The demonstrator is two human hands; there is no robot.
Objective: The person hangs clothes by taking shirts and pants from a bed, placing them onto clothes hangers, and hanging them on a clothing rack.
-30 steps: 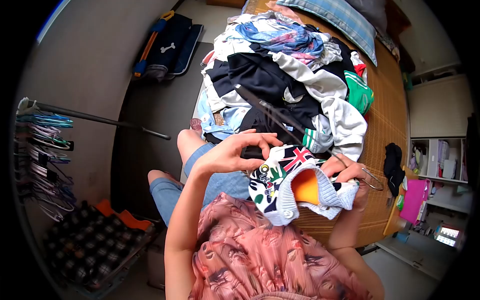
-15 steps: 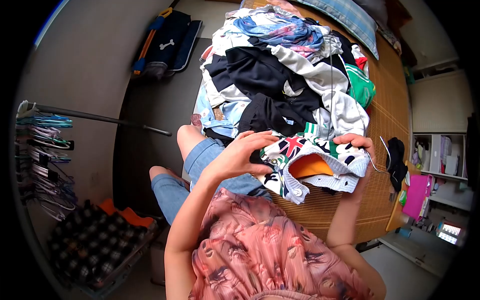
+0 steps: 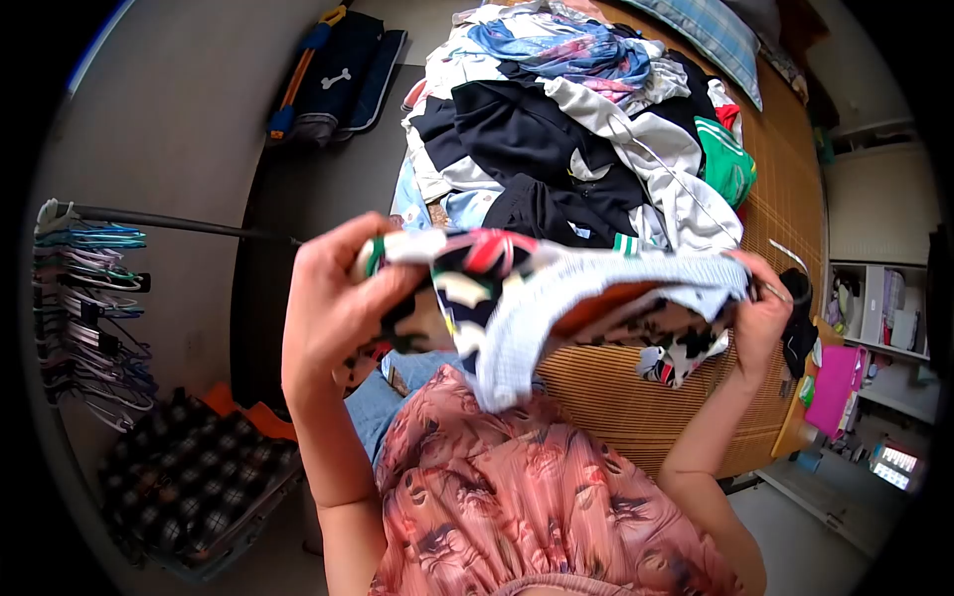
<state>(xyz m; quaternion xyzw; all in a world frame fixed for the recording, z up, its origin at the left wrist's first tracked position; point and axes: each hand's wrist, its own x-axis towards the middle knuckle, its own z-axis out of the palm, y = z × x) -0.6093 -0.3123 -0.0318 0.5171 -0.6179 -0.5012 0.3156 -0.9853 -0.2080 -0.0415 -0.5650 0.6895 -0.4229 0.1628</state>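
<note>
A patterned jacket (image 3: 477, 283) with pale blue ribbed trim (image 3: 517, 333) is stretched between my two hands above my lap, blurred by motion. My left hand (image 3: 333, 308) pinches its left end, thumb against fingers. At the other end, my right hand (image 3: 760, 313) has its fingers closed on the trim. Thin wire shows at the right fingers, and a white-tipped hook (image 3: 790, 251), seemingly of a hanger, rises beside them. The trim gapes, showing a dark orange inside. A patterned sleeve end (image 3: 686, 360) hangs near my right wrist.
Piled clothes (image 3: 537, 129) cover the bamboo mat (image 3: 646, 417) ahead, with a plaid pillow (image 3: 711, 45) behind. Several hangers (image 3: 94, 298) hang on a rail at left. Below them lies a black checked cloth (image 3: 189, 477). Shelves (image 3: 889, 318) stand at right.
My left hand has moved left and nearer, changing from a loose hold to a pinch. The jacket is now stretched wider and raised. My right hand has shifted slightly right.
</note>
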